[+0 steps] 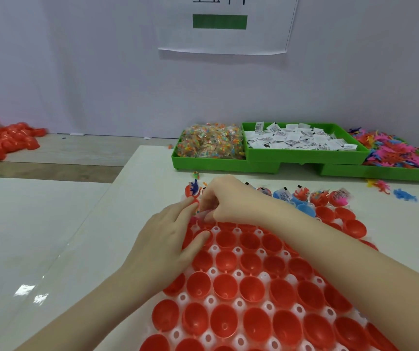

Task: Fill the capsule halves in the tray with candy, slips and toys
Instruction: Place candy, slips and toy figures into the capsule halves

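Nearest the camera, red capsule halves (225,287) sit open-side up in the white tray (213,272). The left hand (168,239) lies on the tray's far left corner, fingers straight. The right hand (228,198), fingers curled, seems to pinch something small over a half there; what, is unclear. Beyond, a filled row (312,195) lines the far edge. Farther back stand green bins of candy (212,143), slips (297,139) and toys (390,150).

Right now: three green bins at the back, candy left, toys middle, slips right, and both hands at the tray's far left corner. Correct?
Not quite. The head view shows the slips in the middle bin and the toys in the right one. Candy is on the left, and the left hand and right hand are at the tray's far left corner.
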`<control>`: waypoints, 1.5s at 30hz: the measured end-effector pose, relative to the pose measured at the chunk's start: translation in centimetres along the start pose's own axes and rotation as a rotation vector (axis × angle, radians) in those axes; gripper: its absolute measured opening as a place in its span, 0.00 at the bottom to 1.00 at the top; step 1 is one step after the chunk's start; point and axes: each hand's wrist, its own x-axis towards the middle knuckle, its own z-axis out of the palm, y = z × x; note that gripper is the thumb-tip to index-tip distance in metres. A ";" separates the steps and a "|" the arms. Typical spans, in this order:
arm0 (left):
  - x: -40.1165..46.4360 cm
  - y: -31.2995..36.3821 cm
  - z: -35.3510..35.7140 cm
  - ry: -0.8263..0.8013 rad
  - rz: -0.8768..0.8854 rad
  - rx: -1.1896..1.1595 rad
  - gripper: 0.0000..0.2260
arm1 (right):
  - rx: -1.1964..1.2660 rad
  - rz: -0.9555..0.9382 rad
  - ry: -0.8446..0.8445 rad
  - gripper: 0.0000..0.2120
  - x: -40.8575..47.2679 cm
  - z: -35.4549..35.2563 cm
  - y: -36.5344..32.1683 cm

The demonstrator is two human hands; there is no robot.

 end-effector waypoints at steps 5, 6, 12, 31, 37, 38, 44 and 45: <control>0.0 -0.1 0.3 0.017 0.011 -0.036 0.24 | -0.132 0.061 0.099 0.06 0.4 0.3 -1.0; -0.1 -0.1 0.3 0.018 0.007 -0.044 0.24 | -0.153 0.073 0.127 0.06 0.4 0.3 -1.2; -0.2 0.2 -0.3 0.024 0.063 0.024 0.23 | -0.209 0.084 0.196 0.06 0.3 0.0 -1.0; 7.1 -0.4 -1.0 0.249 -0.177 -0.287 0.15 | 0.137 0.264 1.122 0.08 -9.6 -10.7 13.1; 16.0 -2.5 1.3 0.067 -0.270 -0.213 0.17 | -0.071 0.796 0.691 0.14 -11.1 -12.0 25.1; 17.1 -2.9 1.8 0.024 -0.289 -0.173 0.17 | -0.084 0.785 0.612 0.15 -10.9 -11.8 25.9; 19.6 -4.3 4.0 -0.012 -0.245 0.002 0.17 | -0.092 0.691 0.589 0.13 -9.1 -11.1 27.5; 19.5 -4.5 4.1 0.044 -0.251 -0.036 0.15 | -0.082 0.707 0.642 0.12 -9.0 -11.3 27.7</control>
